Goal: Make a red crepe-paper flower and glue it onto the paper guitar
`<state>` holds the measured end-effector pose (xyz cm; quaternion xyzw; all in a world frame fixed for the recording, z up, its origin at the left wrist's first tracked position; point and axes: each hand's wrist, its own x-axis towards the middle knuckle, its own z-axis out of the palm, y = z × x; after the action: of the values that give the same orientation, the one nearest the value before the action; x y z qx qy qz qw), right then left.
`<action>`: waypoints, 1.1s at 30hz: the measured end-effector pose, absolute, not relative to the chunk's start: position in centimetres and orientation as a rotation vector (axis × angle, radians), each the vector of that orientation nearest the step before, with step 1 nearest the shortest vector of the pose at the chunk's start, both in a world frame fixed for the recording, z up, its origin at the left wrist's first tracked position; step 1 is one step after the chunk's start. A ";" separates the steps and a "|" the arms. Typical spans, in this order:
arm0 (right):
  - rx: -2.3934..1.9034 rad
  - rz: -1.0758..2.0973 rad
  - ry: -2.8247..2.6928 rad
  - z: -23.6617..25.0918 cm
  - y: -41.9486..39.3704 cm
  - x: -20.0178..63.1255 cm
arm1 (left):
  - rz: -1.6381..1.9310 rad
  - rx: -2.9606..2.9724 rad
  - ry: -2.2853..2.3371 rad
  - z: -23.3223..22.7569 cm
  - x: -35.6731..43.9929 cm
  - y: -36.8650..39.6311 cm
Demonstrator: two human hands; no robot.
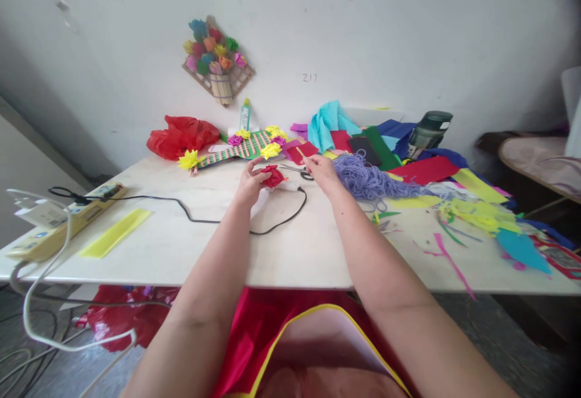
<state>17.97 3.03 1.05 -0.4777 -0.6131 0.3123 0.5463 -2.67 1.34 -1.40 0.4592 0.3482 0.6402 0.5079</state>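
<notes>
My left hand [252, 181] has its fingers around a red paper flower [272, 176] just above the middle of the table. My right hand [321, 172] pinches a short, thin tan stick [300, 152], its tip pointing up and left. Between the hands lie scissors [305, 174] with dark handles, partly covered by the right hand. Below the flower is a white object [289, 186] with a black cord, mostly hidden by the left hand. Behind the left hand stretches a woven green-and-tan strip [236, 151] with yellow and purple paper flowers on it.
Purple yarn [370, 179] and coloured paper sheets [422, 170] crowd the right side, with a dark bottle [431, 130] behind. Crumpled red paper [181, 137] sits back left. A power strip [68, 222] and yellow paper strip [115, 233] lie left; a black cord [190, 216] crosses the table.
</notes>
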 end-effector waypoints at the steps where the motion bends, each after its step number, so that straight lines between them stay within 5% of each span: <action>1: -1.135 0.736 -1.449 1.1 3.0 18.0 | 1.535 1.104 0.844 -1.4 -2.7 1.3; 33: -1.048 0.590 -1.807 1.6 2.4 18.5 | 1.452 1.286 0.745 -1.5 -2.6 1.2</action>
<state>18.47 2.37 1.61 -0.4269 -0.7364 0.2403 0.4667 -2.58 1.21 -1.46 0.5334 0.3089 0.6021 0.5074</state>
